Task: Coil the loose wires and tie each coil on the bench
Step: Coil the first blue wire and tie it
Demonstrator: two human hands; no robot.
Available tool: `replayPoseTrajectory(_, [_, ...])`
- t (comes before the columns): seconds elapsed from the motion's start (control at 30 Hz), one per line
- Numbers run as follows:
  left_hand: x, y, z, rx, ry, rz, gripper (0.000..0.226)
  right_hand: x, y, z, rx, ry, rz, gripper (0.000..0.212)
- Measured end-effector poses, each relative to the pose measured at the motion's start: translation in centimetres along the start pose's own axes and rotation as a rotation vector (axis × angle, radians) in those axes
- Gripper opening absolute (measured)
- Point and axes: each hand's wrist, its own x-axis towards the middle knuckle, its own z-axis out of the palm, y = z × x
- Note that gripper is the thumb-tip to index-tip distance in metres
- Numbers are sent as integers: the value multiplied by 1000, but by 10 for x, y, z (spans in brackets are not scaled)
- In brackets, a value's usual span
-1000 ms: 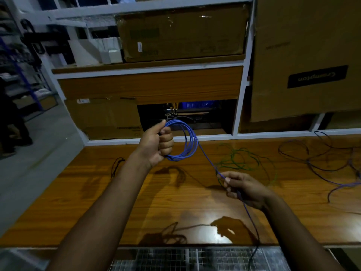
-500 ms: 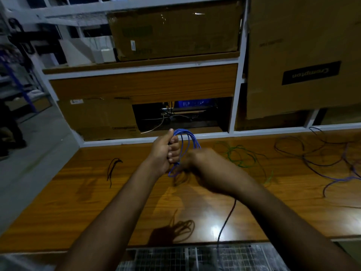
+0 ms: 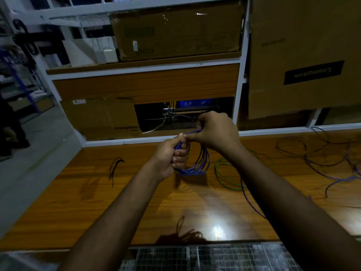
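A blue wire coil [image 3: 202, 163] of several loops hangs above the wooden bench [image 3: 78, 192]. My left hand [image 3: 172, 154] grips the coil's left side in a fist. My right hand [image 3: 215, 132] pinches the wire at the coil's top, touching my left thumb. The wire's loose tail [image 3: 252, 202] trails down under my right forearm toward the bench's front edge. A loose green wire [image 3: 222, 177] lies on the bench just right of the coil.
Tangled dark and purple wires [image 3: 322, 159] spread over the bench's right side. A short black wire [image 3: 115, 167] lies at left. Cardboard boxes [image 3: 175, 30] fill the white shelving behind. A wire-mesh panel [image 3: 195, 257] runs along the front edge.
My right hand came from the loose tail up to the coil, and now sits at its top laying on another loop. The coil has tilted lower in my left hand.
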Motion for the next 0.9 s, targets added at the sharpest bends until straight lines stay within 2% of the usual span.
replayPoseTrajectory(0.1, [-2, 3, -3, -14, -35, -44, 40, 7, 19, 4, 229, -172, 92, 58])
replayPoseTrajectory(0.23, [-6, 15, -17, -133, -46, -13, 49, 0, 72, 0, 899, -521, 141, 31])
replayPoseTrajectory(0.3, [-7, 21, -25, -147, -34, 22, 49, -11, 106, 4, 1270, -652, 224, 25])
replayPoseTrajectory(0.37, [-8, 26, -29, -161, -43, 49, 47, -26, 132, 13, 1449, -705, 290, 39])
replayPoseTrajectory(0.43, [-8, 29, -32, -174, -64, 72, 46, -42, 143, 23, 1476, -681, 350, 49])
replayPoseTrajectory(0.57, [-4, 30, -31, -216, -92, 100, 46, -68, 134, 45, 1346, -417, 529, 27])
replayPoseTrajectory(0.67, [1, 28, -25, -232, -78, 116, 48, -80, 109, 60, 991, -198, 518, 7])
replayPoseTrajectory(0.7, [3, 27, -23, -231, -67, 125, 49, -83, 99, 63, 864, -147, 489, 2])
replayPoseTrajectory(0.8, [10, 23, -18, -222, -32, 154, 51, -87, 61, 66, 405, -93, 257, 16])
replayPoseTrajectory(0.9, [14, 19, -13, -211, 2, 165, 50, -90, 24, 53, -18, -206, -13, 13])
